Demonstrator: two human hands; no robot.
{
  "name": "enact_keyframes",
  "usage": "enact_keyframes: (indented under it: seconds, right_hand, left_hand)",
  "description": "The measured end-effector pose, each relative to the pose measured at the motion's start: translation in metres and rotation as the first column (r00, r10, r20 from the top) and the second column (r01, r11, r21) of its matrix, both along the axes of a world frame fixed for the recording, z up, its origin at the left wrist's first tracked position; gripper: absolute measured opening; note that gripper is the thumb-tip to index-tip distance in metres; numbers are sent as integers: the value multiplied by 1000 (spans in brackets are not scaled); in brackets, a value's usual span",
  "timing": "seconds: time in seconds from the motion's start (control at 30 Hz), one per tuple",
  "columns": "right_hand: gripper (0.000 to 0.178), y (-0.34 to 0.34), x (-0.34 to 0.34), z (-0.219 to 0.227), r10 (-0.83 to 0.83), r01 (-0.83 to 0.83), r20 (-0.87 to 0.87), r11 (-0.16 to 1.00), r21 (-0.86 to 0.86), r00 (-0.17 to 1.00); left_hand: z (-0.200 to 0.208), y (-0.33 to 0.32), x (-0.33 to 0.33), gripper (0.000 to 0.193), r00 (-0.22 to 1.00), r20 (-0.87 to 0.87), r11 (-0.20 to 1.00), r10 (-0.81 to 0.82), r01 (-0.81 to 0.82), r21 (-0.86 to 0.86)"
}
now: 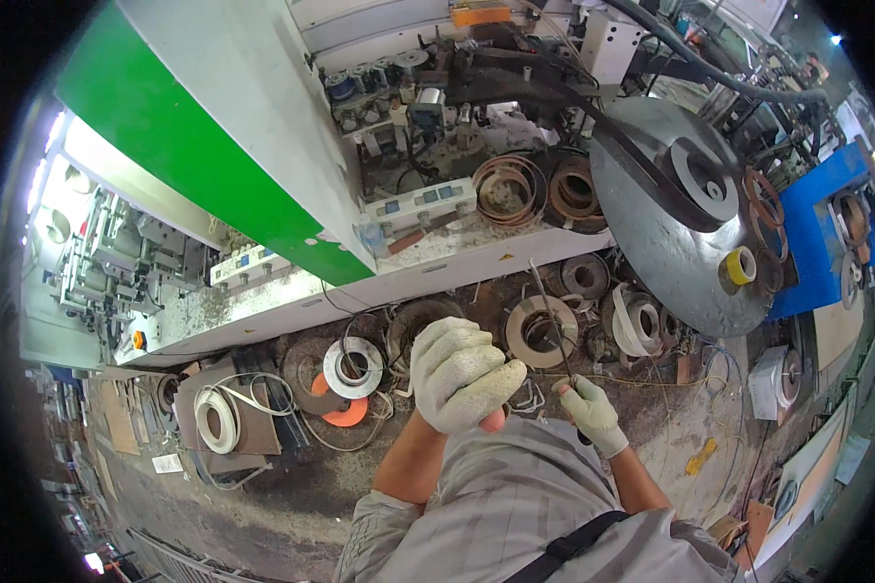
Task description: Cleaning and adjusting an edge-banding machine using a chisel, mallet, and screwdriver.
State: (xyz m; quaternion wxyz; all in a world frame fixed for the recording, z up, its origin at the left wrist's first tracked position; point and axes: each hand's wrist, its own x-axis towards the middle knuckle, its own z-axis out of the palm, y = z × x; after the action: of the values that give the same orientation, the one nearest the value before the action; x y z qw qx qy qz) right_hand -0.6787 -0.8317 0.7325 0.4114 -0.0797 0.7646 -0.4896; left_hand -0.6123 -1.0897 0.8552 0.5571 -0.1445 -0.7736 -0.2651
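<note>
My left hand (462, 377), in a whitish work glove, is raised in front of my body with its fingers curled into a fist. A bare fingertip shows at its lower edge, and whatever the fist may hold is hidden. To its right and lower, my right hand (593, 418), also gloved, is closed around a long thin metal rod (551, 316). The rod points up and away, toward the machine's lower edge. Beyond the hands, coils of edge-band strip lie on the floor, among them a beige roll (542, 330) behind the rod and a white roll (353, 367) left of my fist.
A white and green machine (214, 165) runs along the far side. A large grey disc (651, 233) holding a dark strip roll and a yellow tape roll (739, 265) stands right, beside a blue panel (815, 233). Loose strips (360, 442) and an orange disc (345, 411) litter the floor.
</note>
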Motion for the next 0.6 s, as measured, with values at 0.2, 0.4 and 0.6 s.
enact_keyframes:
  seconds: [0.2, 0.4, 0.6]
  right_hand:
    - [22, 37, 1, 24, -235, 296, 205, 887, -355, 950]
    - [57, 4, 3, 155, -268, 125, -79, 666, -735, 960]
    - [47, -4, 21, 161, -266, 314, 197, 532, -787, 944]
  left_hand:
    - [-4, 47, -18, 49, 999, 42, 999, -28, 29, -20]
    - [-12, 92, -31, 38, 981, 42, 982, 190, -189, -31]
    - [-20, 95, -29, 54, 1000, 11, 999, 12, -11, -38]
